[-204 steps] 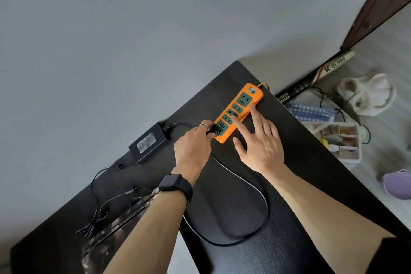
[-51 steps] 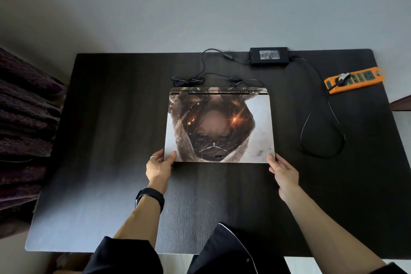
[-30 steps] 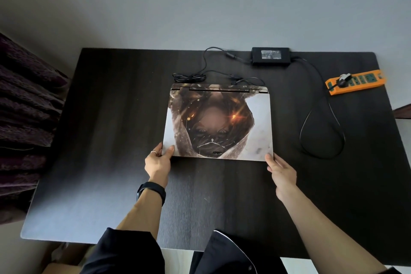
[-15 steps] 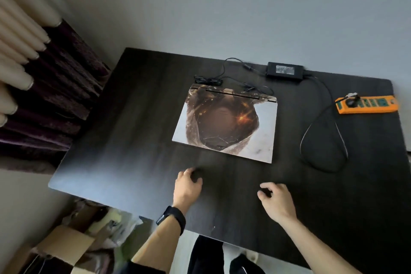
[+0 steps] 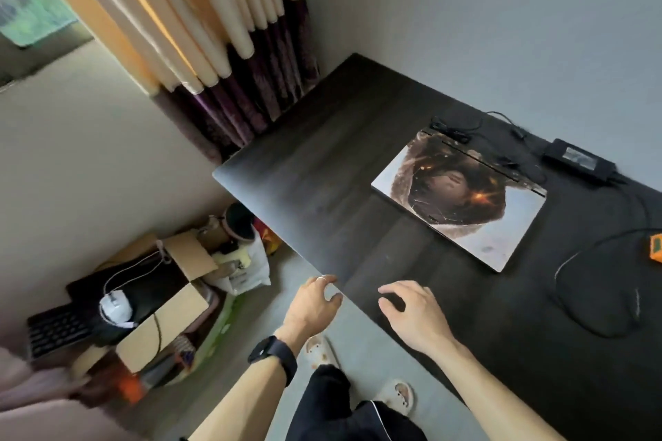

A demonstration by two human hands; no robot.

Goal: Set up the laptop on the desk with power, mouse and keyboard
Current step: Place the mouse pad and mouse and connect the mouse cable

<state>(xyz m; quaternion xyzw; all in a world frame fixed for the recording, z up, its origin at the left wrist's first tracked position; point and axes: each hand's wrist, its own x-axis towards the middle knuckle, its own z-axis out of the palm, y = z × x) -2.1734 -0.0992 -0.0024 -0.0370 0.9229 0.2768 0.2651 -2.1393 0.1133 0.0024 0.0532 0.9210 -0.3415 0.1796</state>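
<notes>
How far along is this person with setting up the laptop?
Done: the laptop lies closed on the desk, power brick behind it, cable running toward the orange power strip. In hand: nothing; left hand and right hand are empty at the desk edge. Left: fetching the mouse and keyboard, which sit among boxes beside the desk.

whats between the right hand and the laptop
Only bare dark desk; nothing lies between the right hand and the laptop in the head view.
</notes>
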